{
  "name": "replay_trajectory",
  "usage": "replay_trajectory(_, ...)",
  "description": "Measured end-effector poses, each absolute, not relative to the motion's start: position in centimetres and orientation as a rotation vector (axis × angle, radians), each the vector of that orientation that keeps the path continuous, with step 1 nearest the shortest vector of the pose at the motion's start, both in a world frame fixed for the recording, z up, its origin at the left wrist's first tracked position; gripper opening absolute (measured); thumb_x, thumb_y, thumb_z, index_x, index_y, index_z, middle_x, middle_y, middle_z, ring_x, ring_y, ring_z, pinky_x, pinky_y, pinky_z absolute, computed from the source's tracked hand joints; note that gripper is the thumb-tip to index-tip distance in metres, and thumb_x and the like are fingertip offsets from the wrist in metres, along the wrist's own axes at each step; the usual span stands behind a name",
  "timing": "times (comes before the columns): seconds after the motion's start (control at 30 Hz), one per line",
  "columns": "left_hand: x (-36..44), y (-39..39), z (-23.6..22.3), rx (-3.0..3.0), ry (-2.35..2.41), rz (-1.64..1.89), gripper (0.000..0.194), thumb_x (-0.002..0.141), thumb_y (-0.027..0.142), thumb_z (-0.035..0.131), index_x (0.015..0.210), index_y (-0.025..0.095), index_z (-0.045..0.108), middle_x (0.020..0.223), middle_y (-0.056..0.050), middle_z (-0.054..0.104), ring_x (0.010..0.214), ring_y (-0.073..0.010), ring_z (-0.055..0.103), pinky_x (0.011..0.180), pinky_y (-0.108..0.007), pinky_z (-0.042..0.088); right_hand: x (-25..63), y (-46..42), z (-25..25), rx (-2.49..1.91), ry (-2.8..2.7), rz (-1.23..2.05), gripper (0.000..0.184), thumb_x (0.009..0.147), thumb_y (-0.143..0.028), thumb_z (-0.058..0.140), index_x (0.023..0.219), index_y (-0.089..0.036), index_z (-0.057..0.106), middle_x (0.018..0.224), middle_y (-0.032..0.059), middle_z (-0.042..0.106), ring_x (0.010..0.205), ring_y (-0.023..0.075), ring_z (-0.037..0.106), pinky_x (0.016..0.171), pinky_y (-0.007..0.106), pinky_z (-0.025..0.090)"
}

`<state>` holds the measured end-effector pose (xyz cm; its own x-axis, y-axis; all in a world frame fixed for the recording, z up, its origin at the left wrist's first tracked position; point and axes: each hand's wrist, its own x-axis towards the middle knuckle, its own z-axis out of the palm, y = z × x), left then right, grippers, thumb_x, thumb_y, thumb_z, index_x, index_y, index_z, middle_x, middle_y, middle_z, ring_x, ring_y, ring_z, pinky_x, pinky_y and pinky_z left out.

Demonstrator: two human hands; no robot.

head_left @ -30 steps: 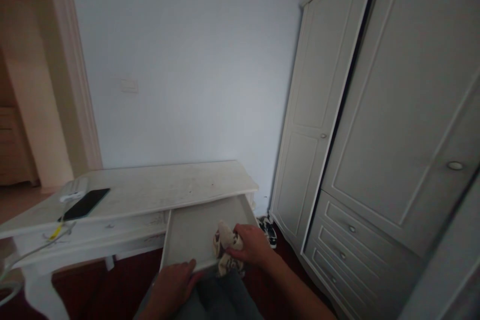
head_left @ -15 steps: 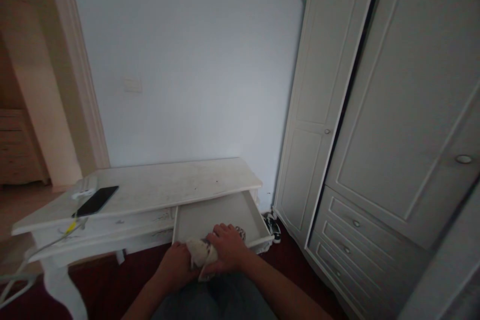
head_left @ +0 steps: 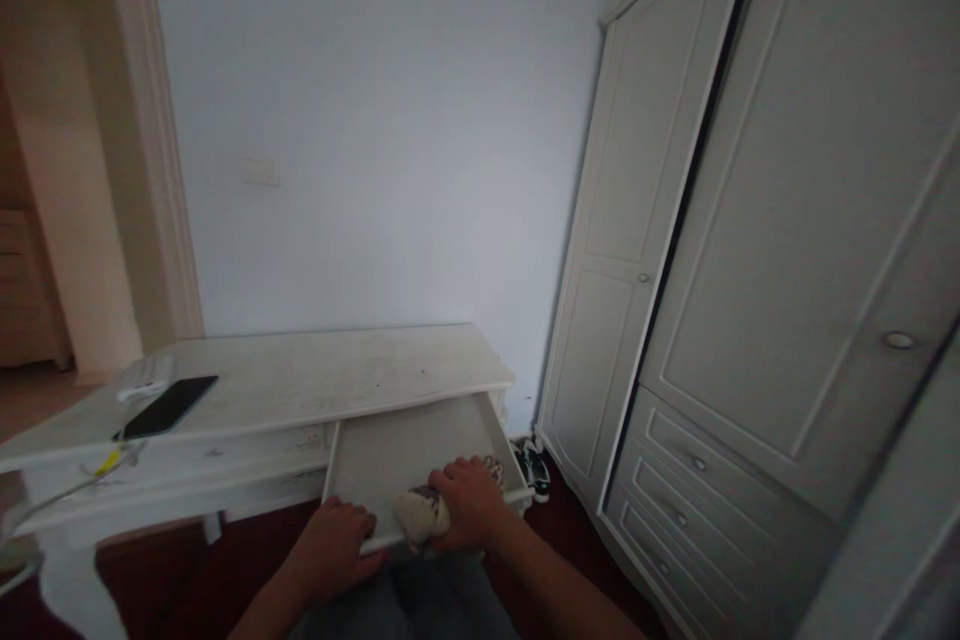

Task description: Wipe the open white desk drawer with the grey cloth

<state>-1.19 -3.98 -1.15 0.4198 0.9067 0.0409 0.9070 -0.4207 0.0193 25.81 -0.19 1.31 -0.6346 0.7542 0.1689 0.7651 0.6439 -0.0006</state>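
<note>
A white drawer stands pulled out of the desk in front of my lap. My left hand is closed around its front edge at the left corner, fingers above and thumb below. Over the right part of the drawer front, my right hand grips a bunched cream cloth with a darker patterned part. A brown-and-white spotted bit of fabric shows beyond the right hand; whether it belongs to the same cloth I cannot tell.
The white desk carries a dark phone and a cable with a yellow tag. Black-and-white shoes lie on the dark red floor right of the drawer. A tall white wardrobe lines the right side.
My left hand has let go of the cloth and moved left onto the drawer's front edge. My right hand keeps the cloth and has shifted slightly right.
</note>
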Motion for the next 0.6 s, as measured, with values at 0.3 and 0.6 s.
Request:
replay_trajectory(0.3, -1.1, -4.6, -1.0, -2.683, -1.731, -0.075, 0.037, 0.092, 0.053, 0.055, 0.111, 0.029, 0.076, 0.111, -0.008, 0.081, 0.104, -0.0298, 0.073, 0.098, -0.042, 0.049, 20.9, -0.7, 1.9, -1.086, -2.715, 0.056, 0.073, 0.067, -0.073, 0.078, 0.12, -0.025, 0.064, 0.109, 0.0085, 0.071, 0.102, 0.0319, 0.065, 0.089, 0.042, 0.046)
replay_trajectory(0.6, -0.6, -4.8, -0.7, -2.641, -1.704, 0.001, 0.06, 0.098, 0.068, 0.041, 0.103, 0.022, 0.079, 0.103, -0.015, 0.08, 0.103, -0.0329, 0.073, 0.099, -0.049, 0.049, 33.3, -0.4, 3.7, -1.342, -2.574, 0.23, 0.09, 0.064, -0.08, 0.078, 0.134, -0.026, 0.061, 0.117, 0.0092, 0.072, 0.109, 0.0331, 0.065, 0.094, 0.04, 0.042)
